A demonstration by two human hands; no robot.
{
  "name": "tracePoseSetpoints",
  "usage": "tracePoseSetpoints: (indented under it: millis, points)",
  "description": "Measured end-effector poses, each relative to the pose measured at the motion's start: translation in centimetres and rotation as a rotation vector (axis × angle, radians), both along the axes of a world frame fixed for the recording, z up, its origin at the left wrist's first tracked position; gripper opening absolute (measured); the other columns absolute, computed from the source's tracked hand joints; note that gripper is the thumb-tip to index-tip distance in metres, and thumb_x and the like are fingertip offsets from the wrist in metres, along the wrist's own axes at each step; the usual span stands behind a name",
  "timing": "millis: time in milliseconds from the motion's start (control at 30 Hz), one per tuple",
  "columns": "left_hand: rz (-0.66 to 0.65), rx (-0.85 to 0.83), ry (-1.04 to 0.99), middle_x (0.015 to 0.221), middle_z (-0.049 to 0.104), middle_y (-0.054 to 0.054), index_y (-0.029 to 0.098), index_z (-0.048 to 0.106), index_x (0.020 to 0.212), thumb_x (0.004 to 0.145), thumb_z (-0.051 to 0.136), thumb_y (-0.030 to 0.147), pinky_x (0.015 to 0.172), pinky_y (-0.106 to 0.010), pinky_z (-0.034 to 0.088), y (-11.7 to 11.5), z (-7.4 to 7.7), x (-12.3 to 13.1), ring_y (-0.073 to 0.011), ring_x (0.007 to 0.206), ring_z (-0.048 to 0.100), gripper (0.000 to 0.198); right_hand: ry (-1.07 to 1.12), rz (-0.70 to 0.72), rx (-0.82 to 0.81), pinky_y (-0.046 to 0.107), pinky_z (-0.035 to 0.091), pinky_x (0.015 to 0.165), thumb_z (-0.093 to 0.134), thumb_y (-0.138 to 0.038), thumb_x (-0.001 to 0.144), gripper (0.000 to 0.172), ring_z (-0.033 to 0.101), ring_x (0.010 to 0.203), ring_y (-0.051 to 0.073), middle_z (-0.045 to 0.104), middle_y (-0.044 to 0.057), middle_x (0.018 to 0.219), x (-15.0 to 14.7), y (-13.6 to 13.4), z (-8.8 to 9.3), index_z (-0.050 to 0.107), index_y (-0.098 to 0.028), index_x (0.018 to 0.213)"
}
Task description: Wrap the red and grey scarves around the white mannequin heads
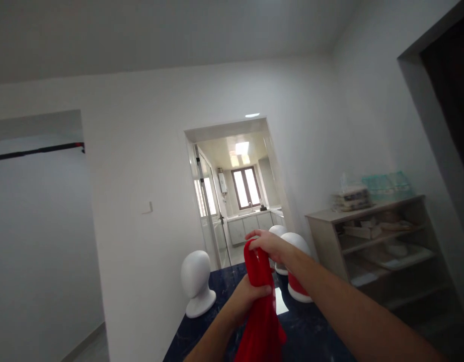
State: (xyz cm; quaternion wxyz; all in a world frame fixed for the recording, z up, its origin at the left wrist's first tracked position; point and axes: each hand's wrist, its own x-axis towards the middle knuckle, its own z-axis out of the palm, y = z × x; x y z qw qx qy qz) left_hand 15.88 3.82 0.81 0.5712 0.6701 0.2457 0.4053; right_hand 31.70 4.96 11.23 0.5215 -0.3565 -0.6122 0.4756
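Red fabric (260, 322); hands clamped on it, left hand (250, 295) below right hand (268, 243); cabinet-top pack (353, 199), markings blurred

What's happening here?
A person is holding up a red cloth over a dark table. The left-hand grip is around the cloth partway down; the right-hand grip has its looped top. A bare white head stands on the left. Two more stand on the right, partly hidden by the right arm: a near head with red at its neck and a far head.
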Motion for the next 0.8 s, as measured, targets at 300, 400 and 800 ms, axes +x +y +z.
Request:
tracePoseSetpoints:
  millis: [300,400,800]
  points:
    - [0.077,-0.453,-0.129,0.060,0.060,-0.002,0.023,0.065,0.075,0.078,0.071,0.050,0.073,-0.037,0.059,-3.8,-4.6,-5.8,-0.0176,0.058,0.062,0.028,0.313,0.103,-0.171,0.026,0.053,0.066,0.069,-0.022,0.079,0.039,0.069,0.074,0.015,0.073,0.002,0.091,0.6,-0.3,-10.7,0.057,-0.020,0.116]
    - [0.076,-0.664,-0.091,0.055,0.062,-0.003,0.017,0.066,0.073,0.084,0.070,0.046,0.058,-0.028,0.054,-3.1,-6.9,-7.6,-0.0155,0.051,0.062,0.032,0.252,0.263,-0.264,0.033,0.056,0.072,0.077,-0.045,0.081,0.052,0.073,0.088,0.021,0.075,0.006,0.107,-0.2,0.6,-19.4,0.058,-0.024,0.125]
    - [0.523,-0.259,0.481,0.095,0.082,-0.014,0.014,0.073,0.095,0.089,0.062,0.049,0.080,-0.034,0.063,10.5,-1.5,-11.0,-0.0251,0.088,0.079,0.037,-0.508,-0.461,0.207,0.028,0.043,0.072,0.050,-0.012,0.088,0.023,0.066,0.077,0.017,0.070,0.001,0.086,-0.4,3.3,-32.8,0.062,-0.024,0.104]
